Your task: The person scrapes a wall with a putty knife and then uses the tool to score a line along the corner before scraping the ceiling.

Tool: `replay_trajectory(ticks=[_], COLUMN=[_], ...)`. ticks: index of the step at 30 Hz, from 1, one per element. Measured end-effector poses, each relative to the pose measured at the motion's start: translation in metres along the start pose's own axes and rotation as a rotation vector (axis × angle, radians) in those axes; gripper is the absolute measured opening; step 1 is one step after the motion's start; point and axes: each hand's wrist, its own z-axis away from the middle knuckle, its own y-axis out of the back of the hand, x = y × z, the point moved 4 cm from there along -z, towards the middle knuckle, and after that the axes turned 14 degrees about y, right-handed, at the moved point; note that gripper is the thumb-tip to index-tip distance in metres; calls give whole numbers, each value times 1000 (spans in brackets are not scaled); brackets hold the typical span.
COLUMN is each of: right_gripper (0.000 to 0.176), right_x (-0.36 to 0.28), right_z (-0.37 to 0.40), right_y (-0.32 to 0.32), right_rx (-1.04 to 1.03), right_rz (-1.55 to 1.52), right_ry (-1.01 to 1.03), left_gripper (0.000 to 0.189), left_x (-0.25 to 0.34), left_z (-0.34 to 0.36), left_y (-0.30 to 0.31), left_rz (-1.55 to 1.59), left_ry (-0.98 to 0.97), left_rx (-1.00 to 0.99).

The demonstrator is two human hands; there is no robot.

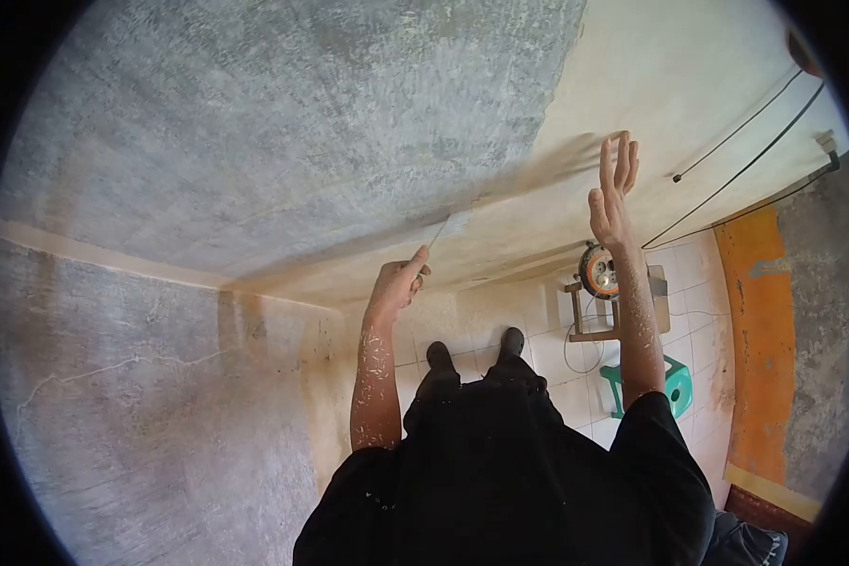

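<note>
My left hand (401, 281) is closed around a paint scraper (437, 234), whose thin blade shows nearly edge-on and points up at the wall. The tip meets the wall along the border between bare grey plaster (377, 123) and cream paint (538, 212). A small pale scraped patch lies right beside the blade. My right hand (616, 193) is open, fingers stretched upward and the thumb apart, close to the cream wall, where its shadow falls. Pale flakes cover both forearms.
Below my right arm, an orange-and-black cable reel (598, 271) sits on a small wooden stand (594, 335). A green plastic stool (677, 387) is behind it on the tiled floor (561, 401). Black cables (740, 170) hang along the wall at right. A grey side wall (151, 415) stands at left.
</note>
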Motion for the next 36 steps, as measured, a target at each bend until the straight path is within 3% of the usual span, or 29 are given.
replay_trajectory(ticks=[4,8,10,16,19,22,25,28,31,34,36], right_gripper=[61,32,31,42,44,46,50,54,57,59,60], right_x=[-4,1,7,31,35,38,47,53,59,59,64], right_z=[-5,-17,-15,-12,-13,-15,-16,-18,-20,-22,-16], right_y=[29,49,44,18,19,20,20,18,19,24,25], right_rx=[120,269,250,202,166,162,137,162,159,141,144], right_rz=[39,-73,-183,-532,-551,-593,-615,-638,-705,-687,-662], right_ry=[16,68,-13,-176,-243,-266,-263,-284,-334,-457,-577], left_gripper=[57,55,55,47,39,34,31,29,32,37,40], left_x=[-10,-9,-10,-41,-66,-90,-101,-110,-118,-126,-136], left_z=[-15,-32,-36,-39,-73,-98,-96,-112,-136,-153,-160], left_y=[0,-6,-21,-8,-10,-18,-40,-60,-75,-84,-90], left_rz=[-16,-84,-66,17,-45,-347,-242,-212,-228,-130,-42], left_ry=[18,58,69,-38,-271,-561,-435,-484,-593,-511,-408], left_rx=[-15,18,-17,-57,-18,420,500,512,667,744,685])
